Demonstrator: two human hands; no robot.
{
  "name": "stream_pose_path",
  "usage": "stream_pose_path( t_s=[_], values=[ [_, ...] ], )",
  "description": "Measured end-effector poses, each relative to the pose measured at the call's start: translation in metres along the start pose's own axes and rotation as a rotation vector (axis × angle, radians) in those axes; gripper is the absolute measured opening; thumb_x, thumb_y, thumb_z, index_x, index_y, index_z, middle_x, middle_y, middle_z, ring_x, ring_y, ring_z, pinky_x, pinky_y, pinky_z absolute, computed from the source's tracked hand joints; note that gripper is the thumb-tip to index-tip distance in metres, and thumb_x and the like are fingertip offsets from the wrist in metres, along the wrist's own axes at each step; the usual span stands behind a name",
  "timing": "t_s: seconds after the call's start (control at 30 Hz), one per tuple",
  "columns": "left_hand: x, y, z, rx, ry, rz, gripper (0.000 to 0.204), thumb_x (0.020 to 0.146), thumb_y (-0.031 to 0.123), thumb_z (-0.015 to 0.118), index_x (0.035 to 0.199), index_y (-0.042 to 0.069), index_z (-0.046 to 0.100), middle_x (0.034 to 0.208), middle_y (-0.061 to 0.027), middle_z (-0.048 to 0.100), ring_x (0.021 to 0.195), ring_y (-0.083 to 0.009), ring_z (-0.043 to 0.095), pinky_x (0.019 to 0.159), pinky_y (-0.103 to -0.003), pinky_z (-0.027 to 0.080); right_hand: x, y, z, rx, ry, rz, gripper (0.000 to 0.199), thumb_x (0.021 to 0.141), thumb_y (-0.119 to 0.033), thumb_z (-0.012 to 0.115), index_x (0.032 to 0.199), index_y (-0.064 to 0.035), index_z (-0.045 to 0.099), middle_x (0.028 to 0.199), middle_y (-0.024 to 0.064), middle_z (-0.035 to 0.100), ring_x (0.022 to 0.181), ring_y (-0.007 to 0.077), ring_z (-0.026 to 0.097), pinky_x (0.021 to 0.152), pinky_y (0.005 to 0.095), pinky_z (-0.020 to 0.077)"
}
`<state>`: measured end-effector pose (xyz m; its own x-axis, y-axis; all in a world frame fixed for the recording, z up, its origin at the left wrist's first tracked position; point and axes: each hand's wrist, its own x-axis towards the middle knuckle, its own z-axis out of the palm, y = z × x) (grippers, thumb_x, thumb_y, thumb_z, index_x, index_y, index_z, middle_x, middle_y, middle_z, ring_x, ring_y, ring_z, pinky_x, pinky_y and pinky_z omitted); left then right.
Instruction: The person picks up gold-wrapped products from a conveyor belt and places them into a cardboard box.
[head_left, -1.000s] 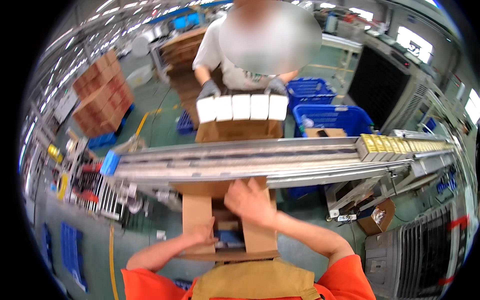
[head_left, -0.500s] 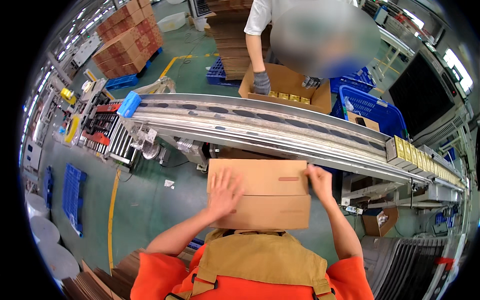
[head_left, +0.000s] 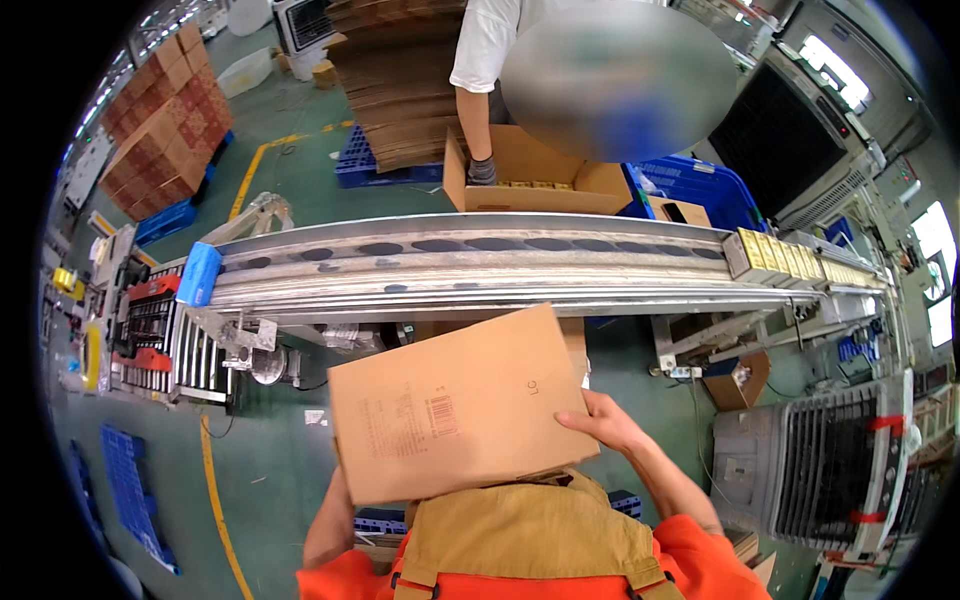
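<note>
A closed brown cardboard box (head_left: 470, 410) is tilted in front of my body, its broad printed side turned up toward me. My right hand (head_left: 602, 422) grips its right edge, thumb on the printed side and the fingers partly hidden behind. My left forearm (head_left: 332, 515) reaches up to the lower left corner of the box. The left hand itself is hidden by the box, so its fingers do not show. A strip of another cardboard surface (head_left: 574, 350) shows behind the box's upper right edge.
A conveyor (head_left: 480, 270) crosses ahead, with a row of small yellow-and-white packs (head_left: 775, 258) at its right and a blue block (head_left: 200, 275) at its left. Beyond it, a co-worker's gloved hand (head_left: 482, 171) is in an open carton (head_left: 545, 200). A blue crate (head_left: 735, 190) stands beside that carton.
The box has been turned so that a printed side replaces the taped flaps. My left hand has gone from on top to behind it; the right now grips its edge. The view has shifted.
</note>
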<state>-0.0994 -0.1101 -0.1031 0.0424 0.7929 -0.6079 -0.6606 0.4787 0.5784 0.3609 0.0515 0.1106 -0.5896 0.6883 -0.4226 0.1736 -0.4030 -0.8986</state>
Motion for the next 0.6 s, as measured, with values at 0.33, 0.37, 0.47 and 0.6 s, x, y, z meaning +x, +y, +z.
stream_pose_path(
  t_s=[0.33,0.37,0.47,0.6],
  values=[
    [0.025,0.046,0.236,0.440,-0.236,0.089,0.080,0.090,0.059,0.044,0.146,0.006,0.020,0.151,-0.0173,0.019,0.139,-0.0321,0.022,0.109,-0.047,0.024,0.094,0.017,0.136,-0.537,0.056,0.020,0.041,0.087,-0.021,0.053,0.110,0.0122,0.043,0.072,0.0290,0.062,0.071,0.0432,0.063,0.066,0.0479,0.0513],
    [0.030,0.044,0.243,0.658,-0.126,0.159,0.082,0.089,0.059,0.045,0.146,0.005,0.020,0.149,-0.0192,0.022,0.137,-0.0334,0.024,0.109,-0.045,0.025,0.101,0.028,0.131,-0.596,0.023,-0.098,0.043,0.085,-0.022,0.056,0.112,0.0099,0.043,0.077,0.0281,0.062,0.076,0.0412,0.063,0.070,0.0485,0.0503],
    [0.046,0.038,0.252,1.077,0.122,0.354,0.087,0.086,0.060,0.049,0.143,-0.001,0.023,0.138,-0.0270,0.038,0.130,-0.0385,0.036,0.107,-0.038,0.030,0.084,0.010,0.095,-0.923,0.222,-0.502,0.054,0.077,-0.026,0.068,0.118,0.0015,0.046,0.097,0.0244,0.060,0.096,0.0365,0.059,0.083,0.0492,0.0455],
    [0.059,0.037,0.224,1.038,0.211,0.298,0.082,0.088,0.060,0.045,0.139,-0.003,0.032,0.138,-0.0274,0.039,0.130,-0.0375,0.037,0.107,-0.039,0.029,0.036,-0.003,-0.044,-1.204,1.098,-0.354,0.071,0.070,-0.035,0.077,0.125,-0.0012,0.046,0.123,0.0222,0.048,0.114,0.0366,0.048,0.092,0.0447,0.0415]
  ],
)
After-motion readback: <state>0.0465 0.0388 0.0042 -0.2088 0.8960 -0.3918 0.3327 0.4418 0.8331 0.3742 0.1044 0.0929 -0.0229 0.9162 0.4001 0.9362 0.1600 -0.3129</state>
